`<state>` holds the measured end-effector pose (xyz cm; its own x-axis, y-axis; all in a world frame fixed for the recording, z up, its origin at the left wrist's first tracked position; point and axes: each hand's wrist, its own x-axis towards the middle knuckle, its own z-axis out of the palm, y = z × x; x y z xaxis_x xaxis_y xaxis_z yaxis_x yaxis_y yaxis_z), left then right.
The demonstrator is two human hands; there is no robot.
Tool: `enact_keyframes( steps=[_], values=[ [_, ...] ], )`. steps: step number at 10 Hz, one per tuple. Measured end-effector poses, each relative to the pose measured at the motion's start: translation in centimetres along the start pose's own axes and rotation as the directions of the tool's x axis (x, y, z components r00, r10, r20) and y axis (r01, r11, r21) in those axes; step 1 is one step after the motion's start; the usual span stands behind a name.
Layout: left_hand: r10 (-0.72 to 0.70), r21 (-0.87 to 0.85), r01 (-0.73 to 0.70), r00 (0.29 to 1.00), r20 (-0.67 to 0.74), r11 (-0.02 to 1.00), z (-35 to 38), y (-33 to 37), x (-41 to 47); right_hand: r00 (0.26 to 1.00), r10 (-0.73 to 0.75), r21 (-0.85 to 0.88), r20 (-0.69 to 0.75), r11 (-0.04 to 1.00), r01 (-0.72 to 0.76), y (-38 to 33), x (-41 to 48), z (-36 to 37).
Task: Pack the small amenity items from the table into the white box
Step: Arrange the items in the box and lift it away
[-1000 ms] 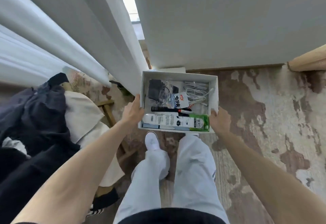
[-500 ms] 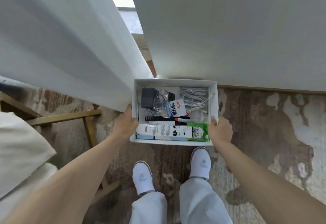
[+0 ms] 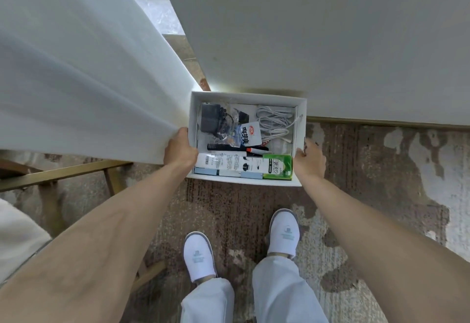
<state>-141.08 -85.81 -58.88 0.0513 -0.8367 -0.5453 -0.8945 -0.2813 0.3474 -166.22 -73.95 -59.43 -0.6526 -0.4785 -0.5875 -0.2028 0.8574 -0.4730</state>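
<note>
- Left hand (image 3: 180,151) and right hand (image 3: 309,158) clasp the box (image 3: 245,182) by its 2 side walls.
- Thin card, light, loose contents: support underneath, keep level.

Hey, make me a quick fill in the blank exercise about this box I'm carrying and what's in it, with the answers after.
1. The left hand grips the white box by its ___ wall.
2. The coiled cable lies in the box's far ___ corner.
3. The comb in the box is ___.
4. The packet at the box's near right corner is ___.
Missing words: left, right, black, green.
</note>
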Motion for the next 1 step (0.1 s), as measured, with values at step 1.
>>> enact_keyframes(
  steps=[1],
  values=[
    [-0.010, 0.124, -0.004, 0.994, 0.111, 0.992, -2.96, 1.15, -3.30, 0.990, 0.071, 0.048, 0.122, 0.996, -0.077, -2.16, -2.07, -3.69]
  ],
)
